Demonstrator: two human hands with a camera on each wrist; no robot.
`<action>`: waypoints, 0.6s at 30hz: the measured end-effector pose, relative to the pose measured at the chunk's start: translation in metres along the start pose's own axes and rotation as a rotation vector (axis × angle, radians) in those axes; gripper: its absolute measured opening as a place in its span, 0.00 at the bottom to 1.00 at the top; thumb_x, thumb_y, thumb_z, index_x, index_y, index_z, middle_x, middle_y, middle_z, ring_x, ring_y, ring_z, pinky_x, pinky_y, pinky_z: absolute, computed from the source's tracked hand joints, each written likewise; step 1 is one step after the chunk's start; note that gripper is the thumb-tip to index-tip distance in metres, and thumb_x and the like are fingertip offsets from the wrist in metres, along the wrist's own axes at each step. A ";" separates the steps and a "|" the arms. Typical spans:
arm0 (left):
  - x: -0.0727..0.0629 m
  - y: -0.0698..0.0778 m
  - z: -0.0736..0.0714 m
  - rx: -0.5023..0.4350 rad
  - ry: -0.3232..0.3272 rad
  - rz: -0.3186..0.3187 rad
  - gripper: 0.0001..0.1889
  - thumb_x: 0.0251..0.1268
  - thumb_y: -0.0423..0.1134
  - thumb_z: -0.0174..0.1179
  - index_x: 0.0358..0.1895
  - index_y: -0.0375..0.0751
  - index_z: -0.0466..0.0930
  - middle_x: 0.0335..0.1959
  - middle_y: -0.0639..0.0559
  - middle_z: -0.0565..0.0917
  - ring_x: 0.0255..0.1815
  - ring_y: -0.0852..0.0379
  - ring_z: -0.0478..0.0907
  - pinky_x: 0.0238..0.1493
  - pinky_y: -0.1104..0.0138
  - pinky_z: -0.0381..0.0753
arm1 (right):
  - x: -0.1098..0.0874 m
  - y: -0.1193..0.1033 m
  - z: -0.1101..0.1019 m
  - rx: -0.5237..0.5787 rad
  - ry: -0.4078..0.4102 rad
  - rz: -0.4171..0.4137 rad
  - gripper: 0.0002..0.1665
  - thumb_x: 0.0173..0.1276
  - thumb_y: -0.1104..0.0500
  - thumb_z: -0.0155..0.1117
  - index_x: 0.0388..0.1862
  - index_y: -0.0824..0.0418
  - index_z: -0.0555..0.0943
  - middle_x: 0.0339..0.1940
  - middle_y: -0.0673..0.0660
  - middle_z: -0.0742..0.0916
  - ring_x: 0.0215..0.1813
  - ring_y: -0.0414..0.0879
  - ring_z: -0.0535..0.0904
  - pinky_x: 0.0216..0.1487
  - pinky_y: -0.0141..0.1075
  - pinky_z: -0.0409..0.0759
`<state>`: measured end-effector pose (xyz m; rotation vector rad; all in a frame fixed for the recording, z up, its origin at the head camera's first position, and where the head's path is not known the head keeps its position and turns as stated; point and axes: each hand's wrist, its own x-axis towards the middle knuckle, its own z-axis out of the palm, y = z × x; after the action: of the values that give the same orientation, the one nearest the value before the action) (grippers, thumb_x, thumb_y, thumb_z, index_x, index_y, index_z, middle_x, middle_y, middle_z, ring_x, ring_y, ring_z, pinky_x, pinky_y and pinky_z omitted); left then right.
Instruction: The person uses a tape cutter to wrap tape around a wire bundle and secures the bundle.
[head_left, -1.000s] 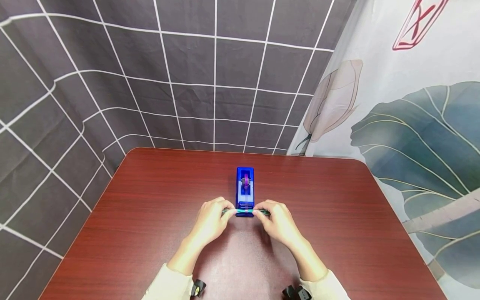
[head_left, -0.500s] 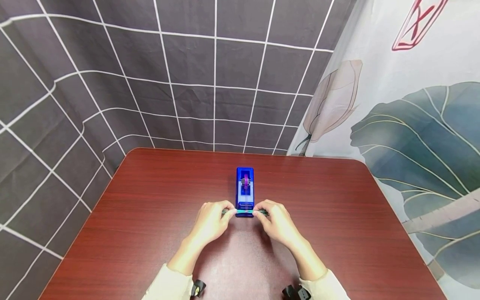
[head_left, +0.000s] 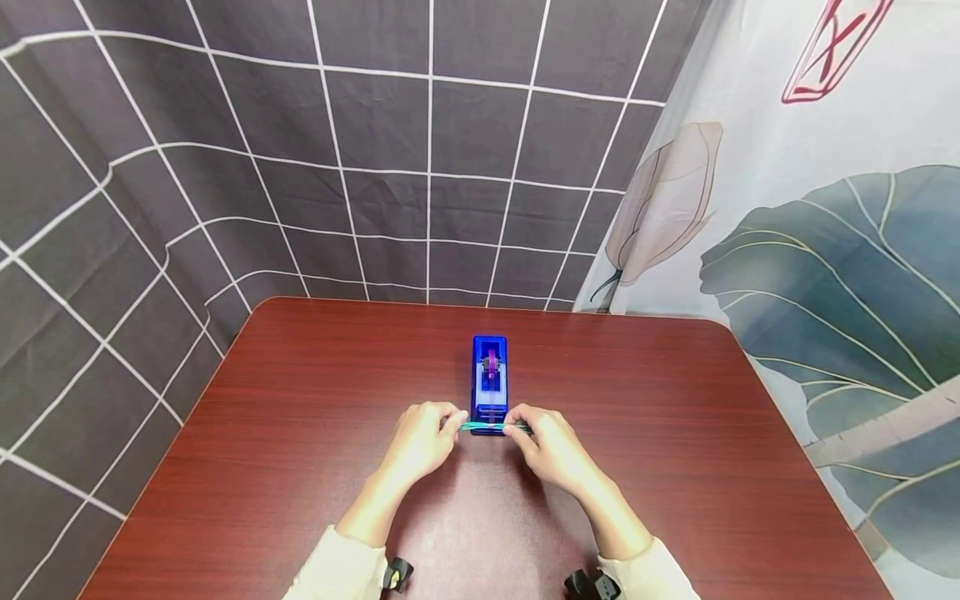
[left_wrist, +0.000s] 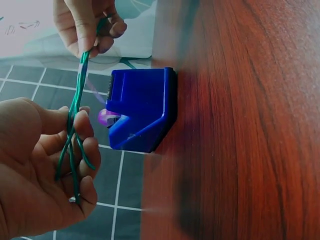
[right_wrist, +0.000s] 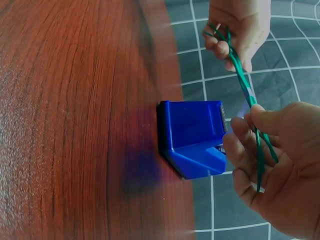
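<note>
A bundle of thin green wires stretches level between the two hands, right in front of a blue tape dispenser. Thumb and fingers of the left hand pinch its left part; loose wire ends fan out over that palm. The right hand pinches the other part, its wire ends lying across the fingers. From the dispenser's toothed edge, a strip of purple tape reaches the bundle, and a piece of tape shows on the wires between the hands. The purple roll sits inside the dispenser.
The dispenser stands on a reddish-brown wooden table. Behind it hangs a dark grey cloth with white grid lines; a white curtain with leaf print hangs at the right.
The left hand's fingertips have shifted slightly left along the wires, so more of the bundle shows between the hands. The right hand has moved only a little. The dispenser stays in place.
</note>
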<state>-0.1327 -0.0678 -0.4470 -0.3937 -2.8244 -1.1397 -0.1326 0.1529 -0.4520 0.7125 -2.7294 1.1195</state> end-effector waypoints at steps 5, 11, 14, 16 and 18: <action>0.000 -0.001 0.001 -0.009 0.017 -0.009 0.10 0.72 0.39 0.61 0.33 0.42 0.88 0.30 0.52 0.88 0.34 0.52 0.83 0.41 0.55 0.79 | 0.001 -0.001 -0.001 0.017 0.008 0.015 0.07 0.70 0.65 0.67 0.32 0.57 0.80 0.22 0.44 0.77 0.24 0.33 0.67 0.28 0.31 0.69; 0.000 -0.001 0.001 -0.027 0.037 -0.006 0.09 0.71 0.39 0.62 0.34 0.43 0.88 0.33 0.51 0.89 0.39 0.49 0.85 0.46 0.52 0.79 | 0.004 -0.001 -0.003 -0.004 0.031 0.085 0.07 0.74 0.63 0.63 0.33 0.59 0.83 0.19 0.42 0.74 0.23 0.35 0.68 0.28 0.32 0.69; 0.000 -0.001 0.002 -0.032 0.044 0.001 0.08 0.71 0.39 0.62 0.35 0.43 0.88 0.34 0.51 0.89 0.41 0.47 0.86 0.48 0.50 0.78 | 0.005 -0.001 -0.003 -0.026 0.018 0.113 0.09 0.74 0.62 0.62 0.33 0.60 0.84 0.19 0.43 0.74 0.24 0.37 0.68 0.29 0.33 0.69; 0.000 -0.001 0.002 -0.034 0.049 0.006 0.08 0.71 0.39 0.62 0.35 0.42 0.88 0.35 0.50 0.90 0.42 0.46 0.86 0.50 0.49 0.78 | 0.005 -0.001 -0.002 -0.041 0.005 0.124 0.09 0.74 0.62 0.62 0.32 0.60 0.85 0.19 0.43 0.75 0.25 0.37 0.69 0.29 0.33 0.69; -0.001 -0.002 0.002 -0.033 0.055 0.013 0.08 0.71 0.39 0.62 0.35 0.42 0.88 0.35 0.50 0.90 0.43 0.45 0.86 0.50 0.48 0.77 | 0.006 -0.001 -0.002 -0.048 -0.009 0.126 0.11 0.74 0.62 0.62 0.30 0.60 0.85 0.18 0.43 0.74 0.24 0.37 0.68 0.29 0.33 0.68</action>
<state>-0.1326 -0.0675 -0.4501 -0.3759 -2.7550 -1.1774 -0.1374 0.1512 -0.4486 0.5482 -2.8333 1.0718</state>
